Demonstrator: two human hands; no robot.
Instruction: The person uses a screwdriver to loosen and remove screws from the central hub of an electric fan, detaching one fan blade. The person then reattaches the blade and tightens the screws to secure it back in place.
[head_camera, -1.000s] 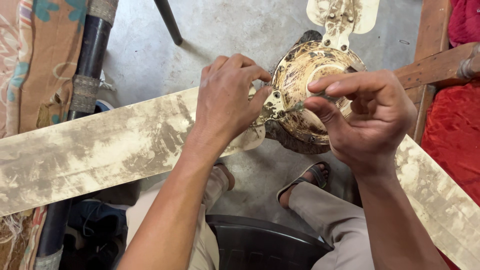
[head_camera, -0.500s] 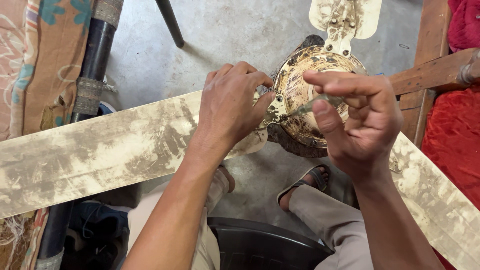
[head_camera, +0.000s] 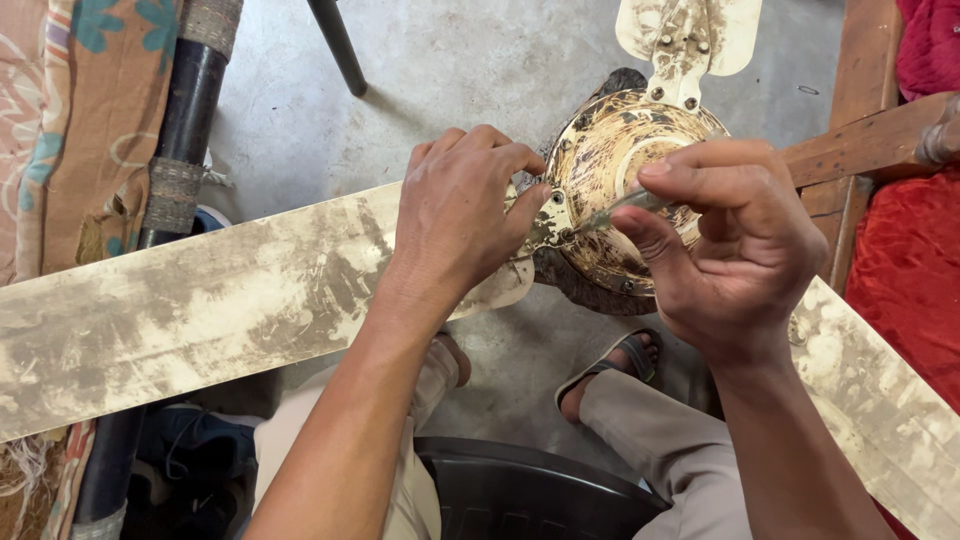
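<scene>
Right hand (head_camera: 745, 250) clenched on a thin screwdriver (head_camera: 625, 207), shaft pinched between thumb and fingers, tip aimed just left of the grip at the blade bracket (head_camera: 548, 222). Left hand (head_camera: 462, 215) pressed down on the near end of the long dusty blade (head_camera: 200, 310), fingers curled over the bracket, touching it. Rusty fan motor (head_camera: 610, 170) directly under and beyond the screwdriver. Second blade (head_camera: 880, 400) below the right wrist. Third blade stub (head_camera: 690, 35) beyond the motor.

We see the fan motor (head_camera: 620, 190) upper centre, 1 blade (head_camera: 200, 300) stretching left, another blade (head_camera: 880, 400) lower right, a chair (head_camera: 530, 495) at bottom centre below them.
</scene>
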